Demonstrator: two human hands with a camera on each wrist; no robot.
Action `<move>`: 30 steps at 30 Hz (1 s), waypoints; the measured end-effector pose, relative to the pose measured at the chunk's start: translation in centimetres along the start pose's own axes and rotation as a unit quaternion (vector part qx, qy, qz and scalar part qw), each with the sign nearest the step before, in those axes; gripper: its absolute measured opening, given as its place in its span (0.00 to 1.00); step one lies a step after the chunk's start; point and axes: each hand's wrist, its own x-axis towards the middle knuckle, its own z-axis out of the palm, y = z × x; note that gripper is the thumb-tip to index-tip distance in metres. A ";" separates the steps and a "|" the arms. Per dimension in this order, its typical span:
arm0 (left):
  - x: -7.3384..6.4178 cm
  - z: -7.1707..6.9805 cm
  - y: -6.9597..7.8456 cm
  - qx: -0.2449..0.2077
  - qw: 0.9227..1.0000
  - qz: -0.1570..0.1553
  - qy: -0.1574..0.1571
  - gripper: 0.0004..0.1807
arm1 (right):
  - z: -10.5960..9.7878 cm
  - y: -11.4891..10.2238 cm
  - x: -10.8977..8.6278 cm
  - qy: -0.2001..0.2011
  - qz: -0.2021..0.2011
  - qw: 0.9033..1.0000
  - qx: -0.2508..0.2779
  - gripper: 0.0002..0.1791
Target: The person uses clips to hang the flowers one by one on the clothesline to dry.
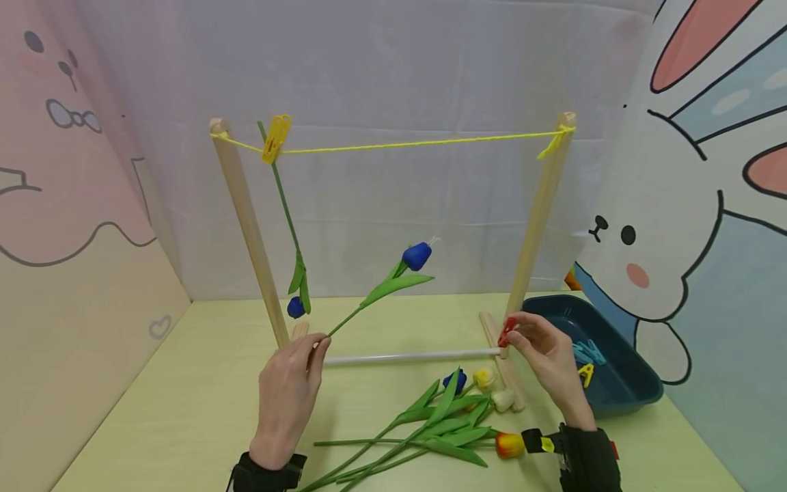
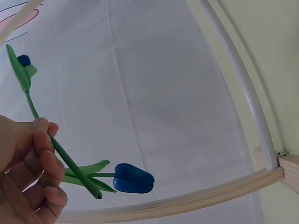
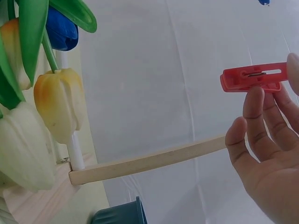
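Between thumb and fingers, my left hand (image 1: 287, 393) pinches the green stem of a blue artificial tulip (image 1: 417, 256), its bloom pointing up and right in the head view. My right hand (image 1: 550, 359) holds a red clothespin (image 3: 252, 77) by its handle end, beside the right post. A second blue tulip (image 2: 134, 178) hangs bloom down from a yellow string (image 1: 406, 144), fixed by a yellow clothespin (image 1: 277, 139) near the left post. On the table below lie several more tulips (image 1: 449, 424) with blue, yellow, white and orange blooms.
Two wooden posts (image 1: 535, 225) carry the string, with a white rod (image 1: 408, 357) joining them low down. At the right stands a dark blue basin (image 1: 636, 389) holding light blue clothespins (image 1: 589, 352) and a yellow clothespin (image 1: 586, 374). A white curtain (image 1: 393, 219) hangs behind.
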 end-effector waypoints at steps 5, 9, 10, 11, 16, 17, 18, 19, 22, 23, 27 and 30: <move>0.0 0.0 -0.1 -0.012 1.000 -0.008 0.019 0.06 | 0.0 0.0 0.0 0.000 0.003 1.000 -0.004 0.14; 0.1 0.0 -0.1 -0.050 0.998 -0.019 0.021 0.04 | 0.1 -0.1 0.0 -0.001 -0.001 1.000 0.006 0.15; 0.2 0.0 -0.1 -0.069 0.997 -0.027 0.018 0.03 | 0.1 -0.1 -0.1 -0.001 -0.002 1.000 0.007 0.14; 0.2 0.0 -0.1 -0.093 0.995 -0.035 0.016 0.02 | 0.1 -0.1 -0.1 -0.001 -0.003 1.000 0.010 0.14; 0.4 -0.1 0.0 -0.230 0.970 -0.078 0.027 0.03 | 0.1 -0.1 -0.1 -0.001 0.003 1.000 0.005 0.14; 0.4 0.0 -0.1 -0.258 0.962 -0.082 0.032 0.04 | 0.1 0.0 -0.1 0.000 0.004 1.000 0.005 0.14; 0.4 0.0 -0.1 -0.288 0.953 -0.086 0.040 0.04 | 0.0 -0.1 -0.1 -0.001 0.006 1.000 0.002 0.14; 0.1 0.6 -0.8 -0.320 0.943 -0.084 0.046 0.06 | 0.0 -0.1 -0.1 -0.002 0.007 1.000 0.000 0.14; -0.1 1.1 -1.5 -0.410 0.906 -0.085 0.064 0.08 | 0.1 -0.1 -0.1 0.000 0.004 1.000 0.004 0.14; -0.1 1.1 -1.5 -0.435 0.893 -0.090 0.069 0.09 | 0.1 -0.2 -0.1 0.000 0.002 1.000 0.007 0.14; 0.3 0.1 -0.6 -0.493 0.859 -0.115 0.077 0.09 | 0.1 -0.2 -0.1 0.002 -0.001 1.000 0.008 0.14; 0.6 -0.6 0.1 -0.498 0.852 -0.144 0.073 0.09 | 0.1 -0.2 -0.1 0.003 0.003 1.000 0.000 0.14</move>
